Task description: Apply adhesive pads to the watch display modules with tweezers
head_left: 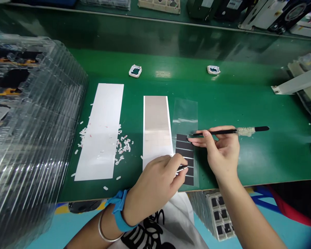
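Observation:
My left hand is closed, pinching a small flat part with a dark, shiny edge between thumb and fingers. It hovers over the lower end of a white backing sheet with a beige strip. Beside that lies a clear film carrying a column of dark rectangular stickers. A slim black tool with beige wrapping near its far end rests in my right hand, gripped between thumb and fingers. Its tip is by the topmost sticker; whether it touches is unclear.
A white sheet lies left, with small white scraps around it. Stacked clear trays crowd the left side. Two small white-framed parts sit farther back. A white bracket stands right, and a shelf crosses behind.

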Tool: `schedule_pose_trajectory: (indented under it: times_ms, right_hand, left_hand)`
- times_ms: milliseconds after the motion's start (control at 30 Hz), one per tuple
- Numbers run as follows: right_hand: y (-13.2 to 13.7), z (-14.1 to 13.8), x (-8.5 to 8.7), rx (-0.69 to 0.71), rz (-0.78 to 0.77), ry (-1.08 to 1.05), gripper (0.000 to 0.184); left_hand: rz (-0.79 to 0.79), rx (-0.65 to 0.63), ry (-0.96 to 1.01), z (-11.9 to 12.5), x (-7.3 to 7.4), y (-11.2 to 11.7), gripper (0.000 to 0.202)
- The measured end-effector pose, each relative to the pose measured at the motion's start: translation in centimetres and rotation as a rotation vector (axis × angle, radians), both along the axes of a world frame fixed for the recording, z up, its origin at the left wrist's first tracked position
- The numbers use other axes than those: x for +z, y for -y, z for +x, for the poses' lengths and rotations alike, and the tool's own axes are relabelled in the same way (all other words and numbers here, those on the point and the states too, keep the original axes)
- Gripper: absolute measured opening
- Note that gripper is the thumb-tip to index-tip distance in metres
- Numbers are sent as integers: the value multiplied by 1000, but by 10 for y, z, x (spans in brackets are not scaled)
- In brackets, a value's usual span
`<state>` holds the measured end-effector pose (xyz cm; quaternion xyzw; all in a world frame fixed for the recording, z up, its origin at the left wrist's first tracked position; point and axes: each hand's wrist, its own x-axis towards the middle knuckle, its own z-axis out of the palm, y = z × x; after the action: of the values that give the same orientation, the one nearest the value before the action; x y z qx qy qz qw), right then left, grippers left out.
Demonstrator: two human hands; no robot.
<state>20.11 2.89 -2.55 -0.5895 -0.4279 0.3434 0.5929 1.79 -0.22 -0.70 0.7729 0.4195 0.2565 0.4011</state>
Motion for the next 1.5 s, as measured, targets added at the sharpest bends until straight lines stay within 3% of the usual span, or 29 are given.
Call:
schedule_pose_trajectory:
  times_ms: [167, 400, 633, 867, 1033, 1133, 1300, 1500]
  right_hand:
    - [1, 0, 1, -7, -27, 14, 41]
    - [-3, 3, -5, 31, -49, 7, 39]
    - [-3, 2, -5, 24, -42, 15, 37]
    - [-2, 3, -3, -5, 42, 5, 34]
    - [20, -25, 29, -47, 232, 8, 19]
    - [36, -53, 42, 83, 315, -24, 19]
    - [43, -84, 39, 133, 401, -72, 24]
    - [40, -95, 29, 128, 406, -90, 25]
  left_hand:
    - [25, 160, 105, -1, 0, -2, 9]
    - [61, 56, 37, -1, -5, -3, 13]
    - [127, 49, 60, -1, -8, -3, 14]
    - [65, 113, 41, 0, -3, -2, 21]
    - [58, 230, 139, -4, -1, -3, 28]
    - [70, 264, 150, -11, 2, -4, 33]
    - [109, 289, 115, -25, 8, -5, 45]
    - [99, 247, 159, -35, 9, -5, 50]
